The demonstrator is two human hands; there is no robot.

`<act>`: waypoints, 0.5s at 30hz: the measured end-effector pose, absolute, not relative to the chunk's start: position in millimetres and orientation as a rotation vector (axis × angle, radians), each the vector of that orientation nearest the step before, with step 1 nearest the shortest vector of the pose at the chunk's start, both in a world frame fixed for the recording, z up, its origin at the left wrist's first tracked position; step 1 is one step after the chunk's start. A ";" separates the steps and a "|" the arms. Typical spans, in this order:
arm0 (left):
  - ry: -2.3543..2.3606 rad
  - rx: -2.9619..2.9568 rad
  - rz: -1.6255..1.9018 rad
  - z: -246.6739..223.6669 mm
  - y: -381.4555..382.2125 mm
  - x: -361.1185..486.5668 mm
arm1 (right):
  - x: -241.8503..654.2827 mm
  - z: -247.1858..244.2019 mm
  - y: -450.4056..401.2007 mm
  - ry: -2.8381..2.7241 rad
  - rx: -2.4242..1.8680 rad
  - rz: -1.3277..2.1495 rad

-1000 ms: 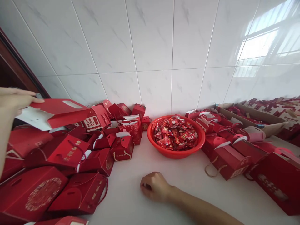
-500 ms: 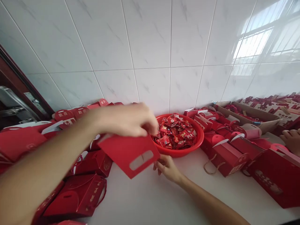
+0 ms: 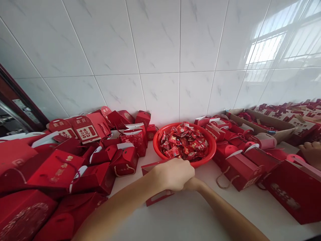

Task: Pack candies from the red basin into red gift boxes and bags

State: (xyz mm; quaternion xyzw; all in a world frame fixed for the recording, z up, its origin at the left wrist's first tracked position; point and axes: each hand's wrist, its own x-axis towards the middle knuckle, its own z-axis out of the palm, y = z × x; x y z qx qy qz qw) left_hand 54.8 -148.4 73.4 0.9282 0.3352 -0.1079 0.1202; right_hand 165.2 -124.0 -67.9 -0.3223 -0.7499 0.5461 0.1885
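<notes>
A red paper gift box (image 3: 158, 198) with an oval cut-out stands in front of the basket, mostly covered by my hands. My left hand (image 3: 175, 174) is closed over it, knuckles up, and seems to grip its upper part. Beside it, at the box's right side, my right hand (image 3: 192, 184) meets the left; its fingers are hidden behind the left hand. Just beyond is a round red plastic basket (image 3: 212, 147), filled with small red-wrapped sweets (image 3: 184, 140).
Many red gift boxes (image 3: 125, 160) crowd the left side, and more red boxes (image 3: 243, 165) line the right. A cardboard carton (image 3: 283, 134) sits at the back right, near another person's hand (image 3: 311, 154). A tiled wall (image 3: 160, 90) rises behind the white tabletop (image 3: 190, 221).
My left hand has come down and right from above the box to meet my right hand. The box has turned from a tilted position to more upright. The view has shifted slightly.
</notes>
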 end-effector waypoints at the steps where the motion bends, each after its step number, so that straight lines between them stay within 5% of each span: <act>1: 0.960 2.709 -0.338 81.0 -148.4 49.0 | 163.9 -68.3 -123.9 -2.091 -0.900 1.505; 8: 1.039 2.588 0.247 115.0 -146.7 -25.4 | 159.6 -72.9 -122.7 -1.999 -0.812 1.252; 15: 1.243 2.361 0.260 97.0 -132.4 -65.2 | 157.1 -83.4 -121.4 -2.001 -0.785 1.200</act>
